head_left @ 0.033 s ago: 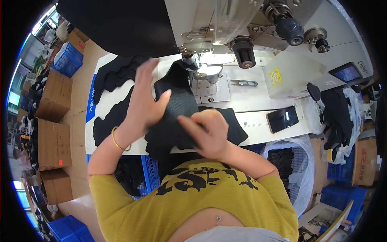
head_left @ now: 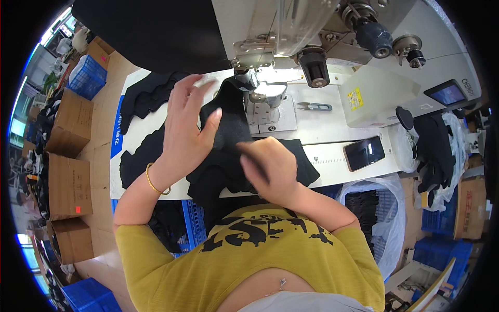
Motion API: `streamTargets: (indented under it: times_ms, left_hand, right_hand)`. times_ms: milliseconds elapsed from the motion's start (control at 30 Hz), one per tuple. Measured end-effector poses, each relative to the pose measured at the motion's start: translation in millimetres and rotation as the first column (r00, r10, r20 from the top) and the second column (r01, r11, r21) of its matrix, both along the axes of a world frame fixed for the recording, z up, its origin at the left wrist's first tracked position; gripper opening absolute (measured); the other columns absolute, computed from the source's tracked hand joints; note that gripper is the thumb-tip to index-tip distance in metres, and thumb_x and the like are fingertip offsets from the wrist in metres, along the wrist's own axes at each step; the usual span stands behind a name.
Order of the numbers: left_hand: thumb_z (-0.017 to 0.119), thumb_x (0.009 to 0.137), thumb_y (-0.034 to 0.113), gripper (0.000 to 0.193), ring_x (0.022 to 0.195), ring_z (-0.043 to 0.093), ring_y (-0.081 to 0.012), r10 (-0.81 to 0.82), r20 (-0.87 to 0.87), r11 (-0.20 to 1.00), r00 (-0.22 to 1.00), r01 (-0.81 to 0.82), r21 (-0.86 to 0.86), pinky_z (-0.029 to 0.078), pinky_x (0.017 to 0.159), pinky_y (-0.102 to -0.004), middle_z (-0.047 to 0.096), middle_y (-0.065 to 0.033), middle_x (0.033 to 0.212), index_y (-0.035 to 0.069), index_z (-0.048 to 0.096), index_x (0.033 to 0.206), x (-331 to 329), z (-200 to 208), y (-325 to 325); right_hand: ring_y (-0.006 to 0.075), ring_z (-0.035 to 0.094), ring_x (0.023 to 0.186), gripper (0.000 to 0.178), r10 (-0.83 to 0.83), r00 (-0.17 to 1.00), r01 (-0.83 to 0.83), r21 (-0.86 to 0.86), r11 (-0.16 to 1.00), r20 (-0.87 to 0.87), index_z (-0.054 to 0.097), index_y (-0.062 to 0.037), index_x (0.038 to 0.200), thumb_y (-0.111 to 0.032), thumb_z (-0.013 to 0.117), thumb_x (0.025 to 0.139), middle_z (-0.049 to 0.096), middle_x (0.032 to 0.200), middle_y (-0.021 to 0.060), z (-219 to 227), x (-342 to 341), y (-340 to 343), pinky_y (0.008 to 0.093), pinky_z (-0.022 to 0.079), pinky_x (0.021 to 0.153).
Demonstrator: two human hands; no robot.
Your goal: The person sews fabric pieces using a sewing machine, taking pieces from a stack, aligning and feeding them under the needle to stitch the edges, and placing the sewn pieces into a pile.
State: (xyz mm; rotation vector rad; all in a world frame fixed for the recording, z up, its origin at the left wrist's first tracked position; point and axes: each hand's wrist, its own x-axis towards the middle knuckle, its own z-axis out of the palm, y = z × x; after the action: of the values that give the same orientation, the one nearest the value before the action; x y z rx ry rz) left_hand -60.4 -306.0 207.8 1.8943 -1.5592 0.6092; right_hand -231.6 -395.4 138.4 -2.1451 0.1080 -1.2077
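A black fabric piece (head_left: 231,122) runs from the sewing machine's (head_left: 262,96) presser foot area toward my body, its near end bunched at the table edge. Over its left side is my left hand (head_left: 189,119), fingers spread and thumb apart, holding nothing. My right hand (head_left: 273,169) is curled above the near part of the fabric. Its fingertips are smeared and dark, so I cannot see whether they grip the cloth. More black fabric pieces (head_left: 148,96) lie to the left, and another black piece (head_left: 304,161) shows beyond my right hand.
Thread snips (head_left: 314,106) and a phone (head_left: 364,153) lie on the white table right of the needle area. A plastic-lined basket (head_left: 392,229) stands below the table's right edge. Cardboard boxes (head_left: 67,184) and a blue crate (head_left: 88,78) stand at the left.
My left hand has come slightly nearer to me, its fingers spreading wider. My right hand has shifted a little to the right, and the fabric between them looks less glossy.
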Motion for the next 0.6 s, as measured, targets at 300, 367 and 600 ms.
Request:
streamTargets:
  times_ms: [300, 367, 600]
  left_hand:
    - [0.066, 0.091, 0.018, 0.022, 0.061, 0.053, -0.0027, -0.005, -0.881, 0.894, 0.473, 0.396, 0.207, 0.041, 0.052, -0.0198, 0.061, 0.0017, 0.07, -0.003, 0.065, 0.099, 16, 10, -47]
    - [0.068, 0.089, 0.018, 0.024, 0.062, 0.054, -0.0027, -0.06, -0.823, 0.932, 0.564, 0.327, 0.157, 0.041, 0.053, -0.0196, 0.062, 0.0012, 0.071, -0.003, 0.066, 0.099, 17, 5, -53]
    - [0.07, 0.086, 0.017, 0.02, 0.065, 0.056, -0.0053, -0.081, -0.943, 0.935, 0.323, 0.354, 0.041, 0.043, 0.058, -0.0211, 0.065, -0.0009, 0.075, -0.002, 0.068, 0.093, 17, 5, -61]
  right_hand:
    - [0.0058, 0.062, 0.067, 0.015, 0.394, 0.915, -0.236, 0.906, 0.352, 0.085, 0.059, 0.0011, 0.099, -0.014, 0.058, 0.096, 0.065, 0.083, 0.0034, 18, 10, -17, 0.0221, 0.054, 0.051]
    - [0.0063, 0.062, 0.068, 0.015, 0.383, 0.919, -0.231, 0.912, 0.34, 0.09, 0.058, 0.0012, 0.1, -0.014, 0.057, 0.097, 0.065, 0.084, 0.0032, 20, 10, -17, 0.0218, 0.056, 0.05]
    - [0.0072, 0.064, 0.068, 0.018, 0.389, 0.911, -0.276, 0.902, 0.333, 0.135, 0.06, 0.0015, 0.103, -0.015, 0.058, 0.097, 0.066, 0.086, 0.0045, 18, 15, -25, 0.022, 0.055, 0.049]
